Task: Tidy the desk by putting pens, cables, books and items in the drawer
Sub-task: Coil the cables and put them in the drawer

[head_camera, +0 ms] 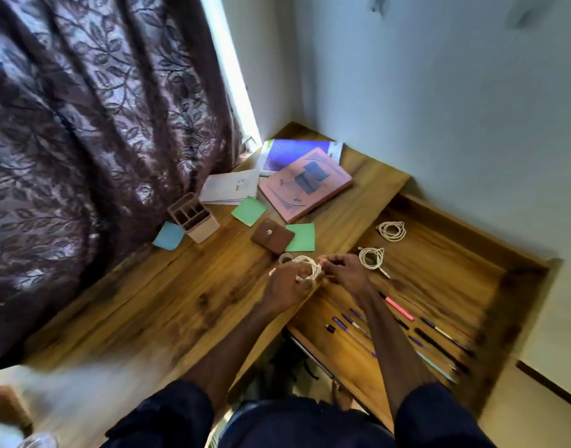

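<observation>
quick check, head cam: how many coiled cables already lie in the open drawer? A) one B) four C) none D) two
D: the far coil and the near coil lie apart on the drawer floor; the third cable is held by the left hand and right hand, not in it yet.

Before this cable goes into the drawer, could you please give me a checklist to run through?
1. Cable held in both hands: ok. The left hand grips the coil and the right hand pinches it.
2. Loose end tucked in: cannot tell, it is blurred.
3. Drawer open: ok.
4. Bare floor in the drawer beside the coiled cables: ok.
5. Pens out of that spot: ok, they lie nearer the person.
6. Desk tidied: not ok. The books and wallet lie on it.
</observation>
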Available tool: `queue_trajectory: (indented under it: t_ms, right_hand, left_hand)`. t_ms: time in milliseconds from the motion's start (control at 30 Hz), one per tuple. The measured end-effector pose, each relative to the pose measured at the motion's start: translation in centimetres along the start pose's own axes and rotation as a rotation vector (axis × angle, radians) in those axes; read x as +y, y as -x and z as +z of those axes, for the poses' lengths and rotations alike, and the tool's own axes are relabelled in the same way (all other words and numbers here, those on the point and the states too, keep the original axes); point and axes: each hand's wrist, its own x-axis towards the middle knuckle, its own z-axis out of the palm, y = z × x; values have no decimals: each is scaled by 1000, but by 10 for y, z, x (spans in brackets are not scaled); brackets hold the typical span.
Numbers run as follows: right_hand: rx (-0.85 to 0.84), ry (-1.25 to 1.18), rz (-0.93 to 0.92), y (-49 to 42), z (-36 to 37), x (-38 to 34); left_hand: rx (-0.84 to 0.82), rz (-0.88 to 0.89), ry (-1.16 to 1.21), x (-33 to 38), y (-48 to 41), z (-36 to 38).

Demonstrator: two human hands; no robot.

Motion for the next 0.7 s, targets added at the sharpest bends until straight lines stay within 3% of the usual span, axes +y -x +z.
queue_trajectory:
  t_ms: [200,533,700]
  right_hand:
    - [18,-8,-3,7,-26,-9]
    - [-72,170,-103,5,-59,-11]
    - [209,274,-138,-13,-58,2]
  left_hand:
    - [55,-94,58,26,-23,19]
    - [1,-544,573,42,-73,38]
    - [-88,-640,743,41,-103,53]
